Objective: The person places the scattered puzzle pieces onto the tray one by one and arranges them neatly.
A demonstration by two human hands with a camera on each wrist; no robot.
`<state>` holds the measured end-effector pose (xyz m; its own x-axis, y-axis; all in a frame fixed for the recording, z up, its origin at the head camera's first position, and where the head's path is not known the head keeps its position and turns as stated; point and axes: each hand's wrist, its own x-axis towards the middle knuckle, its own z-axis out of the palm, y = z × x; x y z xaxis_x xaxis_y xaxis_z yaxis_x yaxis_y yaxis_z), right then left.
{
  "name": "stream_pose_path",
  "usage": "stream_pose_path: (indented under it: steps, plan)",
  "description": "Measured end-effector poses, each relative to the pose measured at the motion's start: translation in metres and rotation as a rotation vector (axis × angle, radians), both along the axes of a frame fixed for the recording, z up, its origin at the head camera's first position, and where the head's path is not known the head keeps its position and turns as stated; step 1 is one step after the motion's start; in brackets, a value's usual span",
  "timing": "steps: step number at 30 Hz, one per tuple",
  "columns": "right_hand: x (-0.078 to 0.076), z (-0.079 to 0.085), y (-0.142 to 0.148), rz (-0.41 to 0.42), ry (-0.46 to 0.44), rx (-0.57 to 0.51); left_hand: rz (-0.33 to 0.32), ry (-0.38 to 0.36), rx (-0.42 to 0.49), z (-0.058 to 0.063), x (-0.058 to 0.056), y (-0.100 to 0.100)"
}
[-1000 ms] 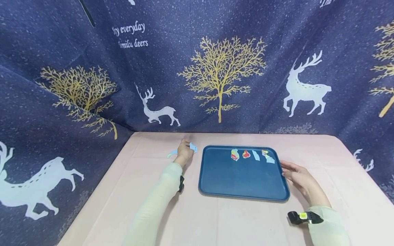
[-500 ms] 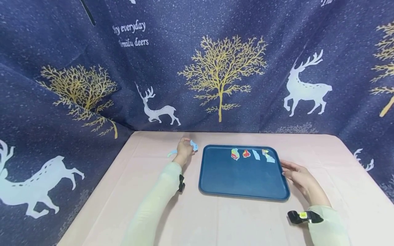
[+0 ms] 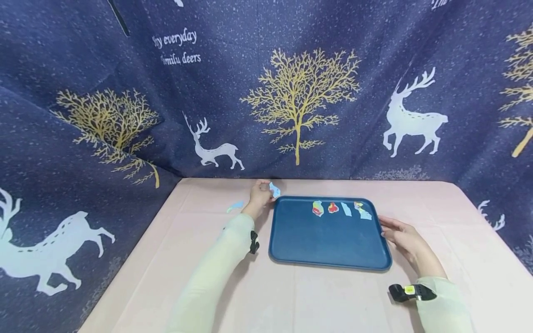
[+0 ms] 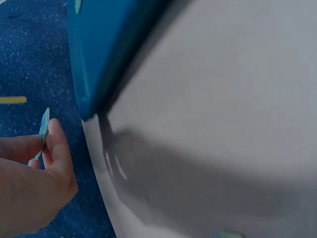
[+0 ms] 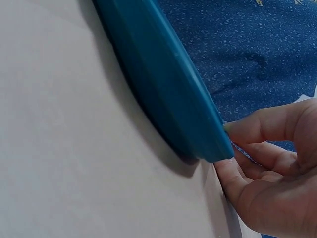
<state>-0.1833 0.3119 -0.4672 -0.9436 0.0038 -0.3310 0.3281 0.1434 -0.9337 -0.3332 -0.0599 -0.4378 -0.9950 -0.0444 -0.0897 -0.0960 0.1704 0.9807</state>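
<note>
My left hand [image 3: 260,196] pinches a thin, irregular light-blue flat piece [image 3: 274,190] between thumb and fingers, beside the tray's far left corner. The left wrist view shows the same piece [image 4: 45,126] edge-on, raised over the table edge. On the right, my right hand [image 3: 405,239] holds the dark blue tray [image 3: 325,247] by its right rim, with thumb and fingertips at the edge. Several flat pieces lie in a row along the tray's far side: a yellow-and-red one [image 3: 318,208], a red one [image 3: 333,207], a light-blue strip [image 3: 346,209] and a multicoloured one [image 3: 363,211].
Another slim light-blue piece [image 3: 235,206] lies on the pale pink tabletop [image 3: 325,300], left of my left hand. A dark blue curtain [image 3: 233,92] printed with deer and trees hangs behind the table's far edge.
My left hand has lifted the light-blue piece and moved it right and away from me, toward the tray's far left corner. The slim piece it partly covered now shows fully. My right hand stays put.
</note>
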Motion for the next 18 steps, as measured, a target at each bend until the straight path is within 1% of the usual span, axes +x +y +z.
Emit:
stream_pose_path:
  steps: [3, 9, 13, 18]
  plan:
    - [0.0, -0.001, 0.0, -0.001, -0.006, 0.001, -0.03, -0.021, 0.016, 0.003, 0.001, 0.009]
    - [0.001, 0.001, 0.001, -0.007, -0.004, 0.004, -0.086, -0.063, 0.089, 0.009, 0.004, 0.033]
    - [0.001, 0.001, 0.001, -0.005, 0.013, 0.004, -0.111, -0.086, 0.092, 0.011, 0.008, 0.048]
    - [0.0, 0.0, 0.002, -0.002, 0.001, 0.01, -0.142, -0.117, 0.076, 0.01, 0.013, 0.061]
